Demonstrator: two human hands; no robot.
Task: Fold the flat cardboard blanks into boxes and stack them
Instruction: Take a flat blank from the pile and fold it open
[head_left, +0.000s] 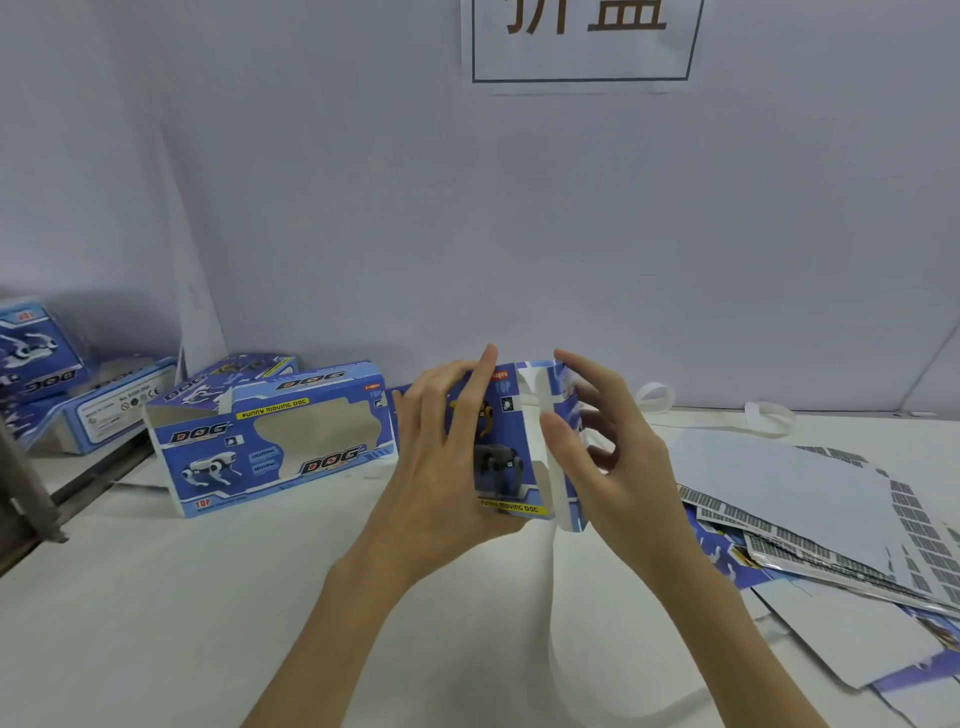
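Head-camera view: a blue printed cardboard box, partly folded (511, 447), is held above the white tabletop (208, 623) near the middle of the scene. The left hand (441, 467) is wrapped around its left side, fingers spread over the printed front panel and curled on it. The right hand (613, 457) is set against the box's open right end, where a white inner flap (550, 441) is pressed by the thumb and the fingers are bent around the end panel; much of that end is hidden behind the hand. Just to the left, a finished blue window box marked DOG (270, 441) stands on the table, with two more blue boxes (244, 374) (104, 405) behind and further left, and another (36, 348) at the far left edge. To the right, a loose pile of flat cardboard blanks (810, 519) is spread, white backs up, with blue print showing at the edges. White plastic strapping loops (654, 395) lie at the far edge of the table near the pale wall (467, 208), on which a paper sign (582, 41) is fixed.
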